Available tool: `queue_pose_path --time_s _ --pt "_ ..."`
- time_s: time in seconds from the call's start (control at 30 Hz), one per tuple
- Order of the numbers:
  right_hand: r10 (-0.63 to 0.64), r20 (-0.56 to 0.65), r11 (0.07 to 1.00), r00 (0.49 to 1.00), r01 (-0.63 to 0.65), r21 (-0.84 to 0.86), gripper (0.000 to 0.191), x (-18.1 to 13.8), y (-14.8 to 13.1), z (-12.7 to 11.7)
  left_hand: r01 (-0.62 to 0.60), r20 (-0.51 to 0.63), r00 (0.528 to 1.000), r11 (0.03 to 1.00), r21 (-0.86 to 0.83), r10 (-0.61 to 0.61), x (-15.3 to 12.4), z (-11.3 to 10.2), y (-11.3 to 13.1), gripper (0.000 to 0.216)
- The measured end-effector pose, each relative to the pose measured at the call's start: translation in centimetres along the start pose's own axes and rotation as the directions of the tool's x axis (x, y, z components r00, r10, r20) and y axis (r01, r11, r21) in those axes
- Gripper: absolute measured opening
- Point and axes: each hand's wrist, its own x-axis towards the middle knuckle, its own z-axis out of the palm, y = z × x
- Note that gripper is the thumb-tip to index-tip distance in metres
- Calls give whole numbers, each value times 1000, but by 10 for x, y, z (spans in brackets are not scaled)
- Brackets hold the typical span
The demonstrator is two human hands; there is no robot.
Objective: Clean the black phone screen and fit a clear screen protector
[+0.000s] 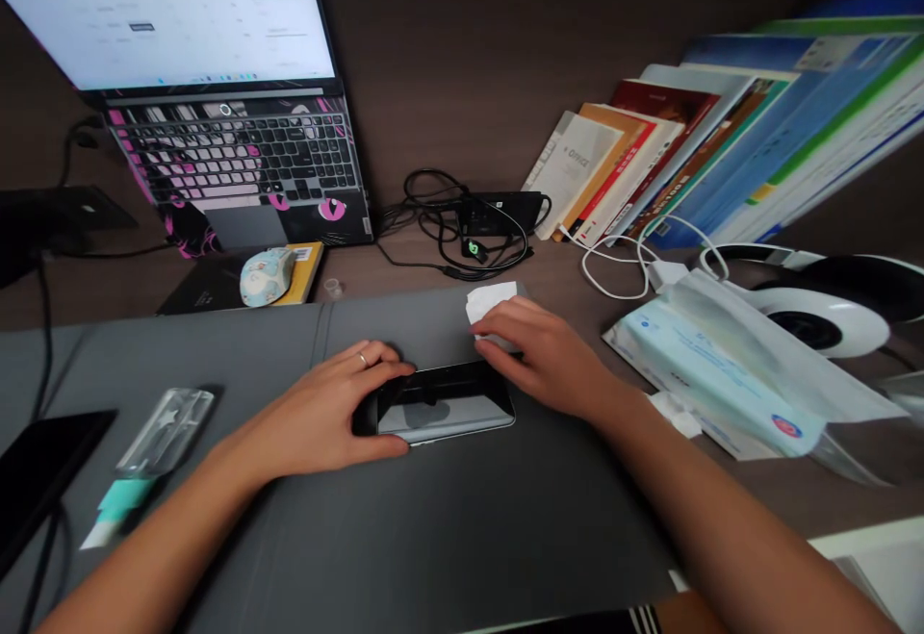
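Observation:
A dark smartphone [448, 408] lies flat, screen up, on a grey desk mat [404, 528]. My left hand [332, 418], with a ring on one finger, grips the phone's left end, thumb along the near edge and fingers over the far edge. My right hand [541, 350] rests at the phone's far right corner, its fingers closed on a small white wipe [489, 302] that pokes out above them.
An open laptop [238, 163] stands at the back left, a mouse [266, 275] in front of it. Tangled black cables and a charger [476, 220], leaning books [693, 153], headphones [815, 307] and a plastic packet [722, 369] sit at the right. A clear phone case [166, 430] lies at the left.

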Motion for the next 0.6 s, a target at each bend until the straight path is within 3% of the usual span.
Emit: queue_pose_path --time_s 0.13,0.33,0.6 --pt "-54 101 998 993 51 35 26 1 -6 4 -9 4 1000 1000 24 9 0 -3 2 61" --pt "-88 126 991 988 75 107 27 1 -5 9 -20 39 999 1000 4 20 -3 -16 0 70" --pt "-77 136 992 988 62 111 28 4 -4 11 -12 35 999 1000 -16 13 -4 -20 1 62"
